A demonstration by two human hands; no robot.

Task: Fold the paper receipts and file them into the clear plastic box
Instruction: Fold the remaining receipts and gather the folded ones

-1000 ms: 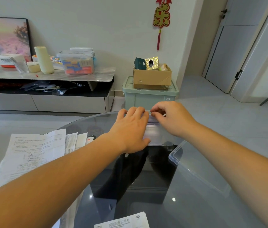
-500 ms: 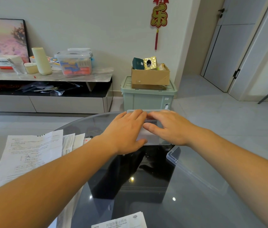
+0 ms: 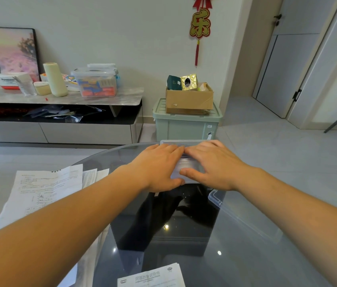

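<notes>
Left hand (image 3: 159,166) flat, fingers straight and laid together, palm down on top of the clear plastic box (image 3: 184,142); right hand (image 3: 212,165) the same, fingers spread a little, thumb lying along the near wall; fingertips of the two hands meet over the middle; neither pinches anything that I can see.

Box sits at the far edge of the round glass worktop (image 3: 246,255), mostly hidden under the hands; something pale shows between them, but whether it is folded paper I cannot tell.

Loose clear lid (image 3: 244,216) lies on the worktop to the right, near the right forearm; box therefore not yet closed.

Unfolded paper receipts (image 3: 45,189) fanned out on the left of the worktop, well apart from the box; one more printed sheet (image 3: 153,276) at the near edge.

Step in hand, by my reading: pressing filed contents down into the box.

Next move calls for lifting both hands clear, reaching left for another receipt, creasing it small enough to fit; lid last.
</notes>
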